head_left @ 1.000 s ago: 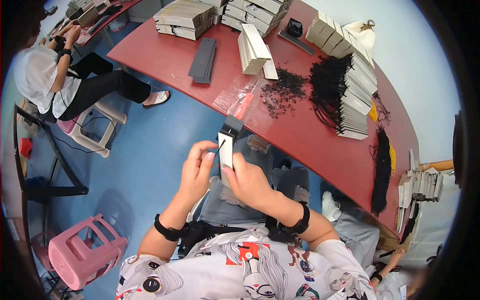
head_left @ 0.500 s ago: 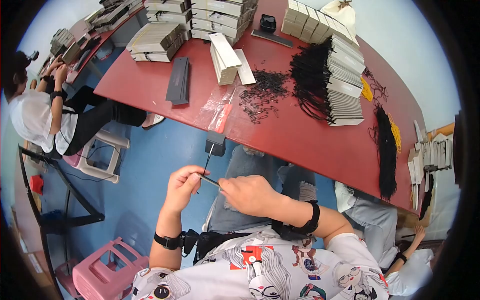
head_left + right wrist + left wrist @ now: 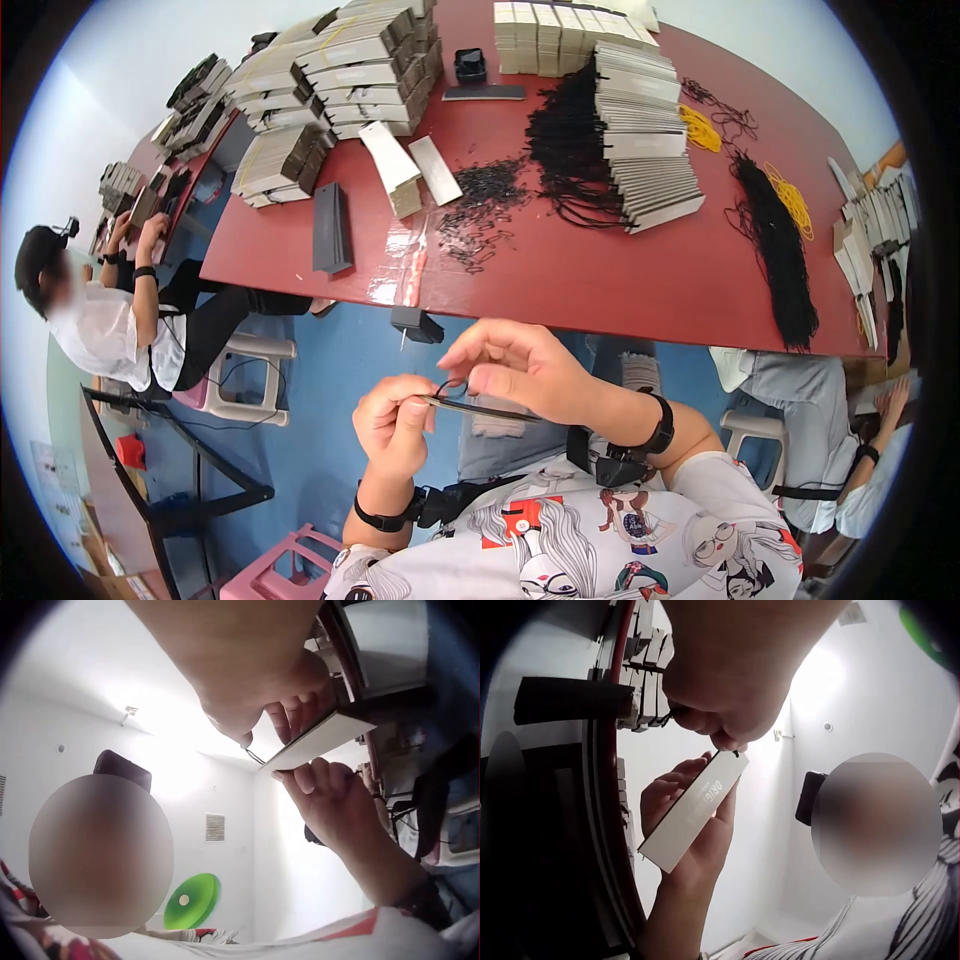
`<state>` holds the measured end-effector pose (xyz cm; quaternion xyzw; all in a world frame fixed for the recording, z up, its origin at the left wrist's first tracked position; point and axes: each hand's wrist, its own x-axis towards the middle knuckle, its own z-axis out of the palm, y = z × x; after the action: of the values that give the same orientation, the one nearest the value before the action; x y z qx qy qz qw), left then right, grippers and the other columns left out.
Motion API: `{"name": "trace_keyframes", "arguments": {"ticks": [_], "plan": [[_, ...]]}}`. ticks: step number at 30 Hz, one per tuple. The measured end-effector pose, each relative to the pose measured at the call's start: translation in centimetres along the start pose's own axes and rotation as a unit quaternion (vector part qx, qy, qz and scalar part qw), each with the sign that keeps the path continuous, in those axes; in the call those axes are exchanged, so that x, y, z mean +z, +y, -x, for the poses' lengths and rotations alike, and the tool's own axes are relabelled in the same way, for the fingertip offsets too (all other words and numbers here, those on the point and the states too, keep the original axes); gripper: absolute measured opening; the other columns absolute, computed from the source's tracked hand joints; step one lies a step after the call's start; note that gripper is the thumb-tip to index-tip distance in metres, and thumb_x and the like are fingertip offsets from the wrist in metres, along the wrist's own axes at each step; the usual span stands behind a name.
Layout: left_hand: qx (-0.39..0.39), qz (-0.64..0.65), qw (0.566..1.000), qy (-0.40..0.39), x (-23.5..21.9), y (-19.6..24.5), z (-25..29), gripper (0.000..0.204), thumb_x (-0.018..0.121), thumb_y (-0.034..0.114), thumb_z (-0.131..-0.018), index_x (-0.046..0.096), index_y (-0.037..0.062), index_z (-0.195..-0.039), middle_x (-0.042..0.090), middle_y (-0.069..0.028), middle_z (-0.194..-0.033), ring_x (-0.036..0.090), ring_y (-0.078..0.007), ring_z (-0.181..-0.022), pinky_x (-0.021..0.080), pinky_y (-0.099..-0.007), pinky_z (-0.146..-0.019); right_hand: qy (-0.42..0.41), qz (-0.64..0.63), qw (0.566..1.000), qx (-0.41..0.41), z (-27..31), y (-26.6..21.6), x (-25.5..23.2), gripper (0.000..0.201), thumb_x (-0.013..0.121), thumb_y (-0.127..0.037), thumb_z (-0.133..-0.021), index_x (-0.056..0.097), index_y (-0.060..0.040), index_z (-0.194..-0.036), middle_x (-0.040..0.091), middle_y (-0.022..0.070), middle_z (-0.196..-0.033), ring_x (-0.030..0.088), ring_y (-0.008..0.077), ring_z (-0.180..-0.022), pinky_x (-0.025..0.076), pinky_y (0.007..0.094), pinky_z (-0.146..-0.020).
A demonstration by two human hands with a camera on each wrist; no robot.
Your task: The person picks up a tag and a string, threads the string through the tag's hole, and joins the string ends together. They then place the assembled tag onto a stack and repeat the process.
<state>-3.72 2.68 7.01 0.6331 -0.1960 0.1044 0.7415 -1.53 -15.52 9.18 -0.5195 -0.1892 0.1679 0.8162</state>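
A pale tag card (image 3: 697,814) with printed lettering is held between both hands, seen nearly edge-on in the head view. My left hand (image 3: 395,420) pinches its left end between thumb and fingers. From that end a black cord (image 3: 253,756) forms a small loop up to the right thumb tip. My right hand (image 3: 535,370) pinches the loop, its other fingers spread behind the card in the right wrist view. Beyond the hands, a dark block (image 3: 418,324) with a thin metal pin juts from the table's edge.
On the red table (image 3: 480,290) lie a heap of black cord loops (image 3: 480,205), dark cards (image 3: 330,228) and loose white cards (image 3: 392,168). Bundled card stacks (image 3: 360,70) stand behind; corded cards (image 3: 650,140) lie right. A person (image 3: 110,320) sits at left, a pink stool (image 3: 280,570) nearby.
Half a second ago the cord stretched from the card to the pin; now it is off the pin. My right hand moved from the card to the cord loop. The head view has shifted.
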Motion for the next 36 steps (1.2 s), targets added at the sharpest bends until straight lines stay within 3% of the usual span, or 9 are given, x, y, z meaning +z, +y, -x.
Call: {"name": "trace_keyframes", "arguments": {"ticks": [10,13,15,20,21,26,28,31,36], "plan": [[-0.007,-0.055,0.997,-0.046,2.9,0.7,-0.3,0.013,0.058,0.009,-0.087,0.061,-0.0038,-0.087,0.06,-0.0068,-0.073,0.048,-0.0064,-0.052,0.038,-0.0193,-0.047,0.005,0.11,0.986,-0.122,2.6,-1.6,-1.1,0.004,0.058,-0.003,-0.084,0.057,0.001,-0.086,0.058,0.0078,-0.086,0.054,0.0119,-0.08,0.044,0.0258,-0.073],[0.003,-0.097,0.994,-0.059,3.8,0.7,-0.2,0.012,0.058,0.007,-0.087,0.062,-0.0035,-0.087,0.062,-0.0065,-0.075,0.048,-0.0064,-0.053,0.038,-0.019,-0.047,0.045,0.011,0.989,-0.139,3.2,-1.5,-1.0,0.007,0.057,-0.006,-0.086,0.057,0.0012,-0.085,0.056,0.0024,-0.08,0.05,0.007,-0.075,0.042,0.0236,-0.069],[0.009,-0.142,0.988,-0.065,4.6,1.2,-0.3,0.011,0.058,0.007,-0.086,0.062,-0.0035,-0.086,0.062,-0.0068,-0.076,0.049,-0.0064,-0.054,0.038,-0.019,-0.048,0.107,-0.049,0.982,-0.15,3.6,-1.1,-1.3,0.005,0.056,-0.005,-0.087,0.055,-0.0002,-0.085,0.057,0.0034,-0.083,0.052,0.008,-0.078,0.042,0.0241,-0.073],[0.026,-0.202,0.975,-0.086,5.7,1.1,-0.6,0.01,0.057,0.006,-0.086,0.062,-0.002,-0.092,0.06,-0.0049,-0.073,0.047,-0.0055,-0.056,0.036,-0.0187,-0.049,0.098,-0.183,0.97,-0.122,4.4,-1.5,-2.0,0.007,0.052,-0.008,-0.088,0.051,-0.004,-0.082,0.056,0.008,-0.085,0.053,0.0145,-0.079,0.044,0.0281,-0.072],[-0.032,-0.112,0.99,-0.082,5.8,1.0,-0.6,0.013,0.057,0.006,-0.087,0.06,-0.0011,-0.097,0.057,-0.0032,-0.069,0.045,-0.0053,-0.054,0.035,-0.0188,-0.048,0.072,-0.275,0.952,-0.114,4.6,-1.8,-2.0,0.008,0.052,-0.01,-0.088,0.051,-0.0047,-0.082,0.055,0.0076,-0.085,0.052,0.0152,-0.081,0.044,0.0286,-0.072],[-0.242,0.173,0.951,-0.086,5.1,-0.1,-0.7,0.01,0.055,0.011,-0.089,0.05,0.0043,-0.094,0.046,0.0012,-0.058,0.038,-0.0047,-0.05,0.031,-0.0189,-0.044,0.07,-0.182,0.973,-0.124,5.9,-1.5,-3.9,0.012,0.051,-0.015,-0.09,0.05,-0.0048,-0.085,0.054,0.007,-0.087,0.053,0.0155,-0.085,0.045,0.0293,-0.075],[-0.251,0.231,0.936,-0.089,4.6,-0.1,-1.0,0.01,0.054,0.014,-0.09,0.048,0.0059,-0.089,0.047,-0.0001,-0.061,0.04,-0.0047,-0.051,0.032,-0.0188,-0.043,0.081,-0.172,0.972,-0.136,6.1,-1.8,-4.6,0.014,0.048,-0.016,-0.092,0.051,-0.0039,-0.086,0.055,0.0071,-0.089,0.054,0.0151,-0.086,0.046,0.029,-0.075],[-0.249,0.421,0.868,-0.082,4.2,-0.4,-0.9,0.011,0.052,0.012,-0.091,0.05,0.0031,-0.097,0.054,-0.0051,-0.075,0.05,-0.0074,-0.06,0.043,-0.0203,-0.049,0.02,-0.388,0.914,-0.119,6.2,-2.9,-4.7,0.018,0.046,-0.02,-0.094,0.048,-0.0059,-0.083,0.052,0.0052,-0.08,0.054,0.0152,-0.085,0.047,0.0282,-0.071],[-0.221,0.262,0.936,-0.083,4.5,1.0,-0.9,0.022,0.047,0.006,-0.092,0.049,-0.0009,-0.113,0.061,-0.0116,-0.09,0.059,-0.0137,-0.075,0.051,-0.025,-0.064,-0.011,-0.418,0.902,-0.107,6.2,-2.8,-4.7,0.017,0.045,-0.018,-0.094,0.051,-0.0024,-0.092,0.057,0.0087,-0.087,0.054,0.0131,-0.078,0.046,0.0238,-0.057]]}}
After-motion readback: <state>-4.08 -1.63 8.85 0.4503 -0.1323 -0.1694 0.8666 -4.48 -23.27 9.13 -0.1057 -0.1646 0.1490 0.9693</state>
